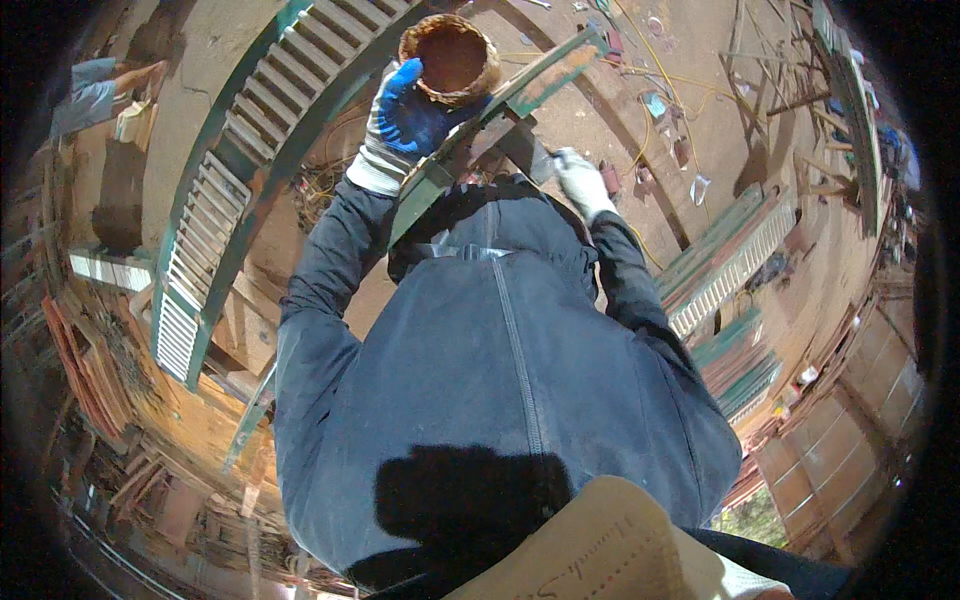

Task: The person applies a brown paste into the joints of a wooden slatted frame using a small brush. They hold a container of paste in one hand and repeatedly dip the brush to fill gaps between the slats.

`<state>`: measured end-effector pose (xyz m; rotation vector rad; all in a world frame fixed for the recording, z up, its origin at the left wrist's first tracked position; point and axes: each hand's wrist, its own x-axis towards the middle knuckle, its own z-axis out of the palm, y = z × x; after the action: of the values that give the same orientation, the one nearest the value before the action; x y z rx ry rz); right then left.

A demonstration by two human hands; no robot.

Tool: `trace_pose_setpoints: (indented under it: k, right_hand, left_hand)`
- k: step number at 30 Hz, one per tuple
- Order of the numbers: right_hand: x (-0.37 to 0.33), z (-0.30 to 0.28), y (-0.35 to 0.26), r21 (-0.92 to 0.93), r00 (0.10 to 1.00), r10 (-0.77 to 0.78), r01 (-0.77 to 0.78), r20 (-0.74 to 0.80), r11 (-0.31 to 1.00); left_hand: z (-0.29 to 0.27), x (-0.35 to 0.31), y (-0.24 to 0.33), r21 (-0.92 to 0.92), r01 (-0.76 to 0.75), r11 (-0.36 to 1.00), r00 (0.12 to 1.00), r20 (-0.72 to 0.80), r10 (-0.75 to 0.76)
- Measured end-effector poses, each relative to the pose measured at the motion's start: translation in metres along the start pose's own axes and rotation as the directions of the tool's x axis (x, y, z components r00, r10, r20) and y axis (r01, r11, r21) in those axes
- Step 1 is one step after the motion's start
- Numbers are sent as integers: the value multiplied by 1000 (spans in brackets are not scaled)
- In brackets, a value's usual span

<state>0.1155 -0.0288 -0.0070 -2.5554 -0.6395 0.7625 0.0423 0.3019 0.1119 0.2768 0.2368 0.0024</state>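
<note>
Green-painted wood, a long slatted piece, curves down the frame's upper left. At upper centre slants a green board, probably stiff, best gripped by its edges. To its left is a rough brown bowl, likely light and brittle, best cupped around its wall, as my blue-gloved left hand holds it. My pale-gloved right hand is curled; I cannot tell on what.

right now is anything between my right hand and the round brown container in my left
Yes: in this view, the green-edged wooden piece slants across the line from your right hand to the round brown container, held in your left hand. How far above or below it passes can't be told from here.
</note>
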Motion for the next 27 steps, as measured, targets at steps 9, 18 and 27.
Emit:
trace_pose_setpoints:
  k: [9,18,27]
  right_hand:
    - [-30,-206,-211,100,719,-433,567,-543,818]
    - [53,-181,-280,-809,552,-834,488,-5,328]
    - [51,-189,-271,-749,545,-838,563,19,349]
  left_hand:
    - [21,-4,-3,277,-127,953,992,36,122]
    - [33,-7,3,394,-163,905,986,23,168]
    - [25,-4,6,407,-178,896,983,43,176]
